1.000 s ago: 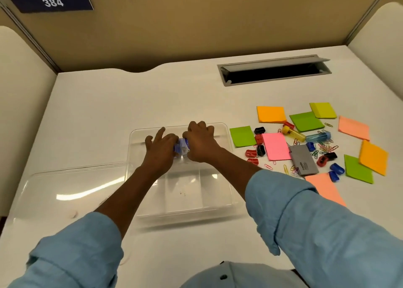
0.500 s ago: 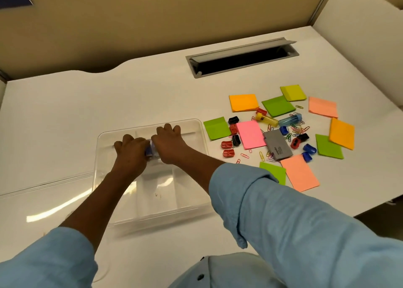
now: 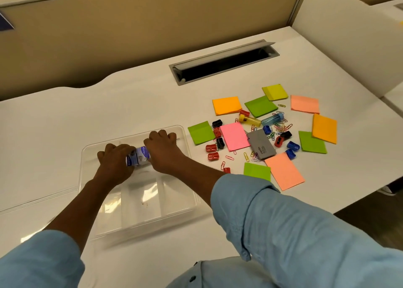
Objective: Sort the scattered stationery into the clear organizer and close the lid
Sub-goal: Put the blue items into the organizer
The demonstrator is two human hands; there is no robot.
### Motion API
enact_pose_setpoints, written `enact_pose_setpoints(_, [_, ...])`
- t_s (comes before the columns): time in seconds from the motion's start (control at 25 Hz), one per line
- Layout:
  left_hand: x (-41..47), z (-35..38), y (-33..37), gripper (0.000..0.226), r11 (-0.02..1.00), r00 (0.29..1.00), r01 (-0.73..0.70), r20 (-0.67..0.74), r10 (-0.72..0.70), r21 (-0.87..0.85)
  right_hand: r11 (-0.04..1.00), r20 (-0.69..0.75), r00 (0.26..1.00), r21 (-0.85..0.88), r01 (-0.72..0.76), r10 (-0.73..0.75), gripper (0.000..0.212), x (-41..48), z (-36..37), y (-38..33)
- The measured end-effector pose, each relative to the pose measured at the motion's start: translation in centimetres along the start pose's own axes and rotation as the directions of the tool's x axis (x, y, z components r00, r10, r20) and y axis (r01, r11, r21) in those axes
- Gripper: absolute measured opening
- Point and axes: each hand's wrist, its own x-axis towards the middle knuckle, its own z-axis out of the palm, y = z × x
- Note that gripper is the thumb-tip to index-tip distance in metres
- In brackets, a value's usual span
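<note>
White table (image 3: 109,113) in a beige-walled cubicle, grey cable slot (image 3: 222,63) at the far side.

Compared with one second ago: view swung toward the right. Both hands at the same place, over the far row of the clear organizer (image 3: 183,200). Left hand (image 3: 114,156), earlier with fingers spread, now curled against the left end of a small blue-and-white packet (image 3: 139,156). Right hand (image 3: 162,149) curled knuckles-up on its right end. Packet gripped between the two, low in the far compartment; cannot tell whether touching the floor of it.

Judged as: first item being seated, not yet let go. Near compartments look unfilled.

Organizer transparent, shallow, split by dividers, just in front of the person. Lid (image 3: 32,211) lying open flat to its left.

Left to sort, all on the table right of the organizer: sticky notes (image 3: 234,136), paper clips (image 3: 281,127), small sharpeners (image 3: 211,148), grey box (image 3: 260,144).
</note>
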Motion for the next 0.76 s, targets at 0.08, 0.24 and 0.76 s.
enact_pose_setpoints(0.08, [0.3, 0.1, 0.1, 0.043, 0.999, 0.998, 0.038, 0.045, -0.037, -0.03, 0.999, -0.011, 1.0, 0.034, -0.016, 0.016, 0.037, -0.6, -0.1, 0.7])
enact_pose_setpoints(0.24, [0.6, 0.2, -0.1, 0.049, 0.998, 0.992, 0.058, 0.116, -0.053, -0.037, 0.994, -0.035, 0.999, 0.102, -0.038, 0.042, 0.042, -1.6, -0.8, 2.0])
enact_pose_setpoints(0.76, [-0.5, -4.3, 3.7, 0.066, 0.965, 0.996, -0.004, 0.086, -0.02, 0.263, 0.992, -0.027, 0.995, 0.089, -0.092, 0.095, 0.04, -4.3, -1.3, 7.3])
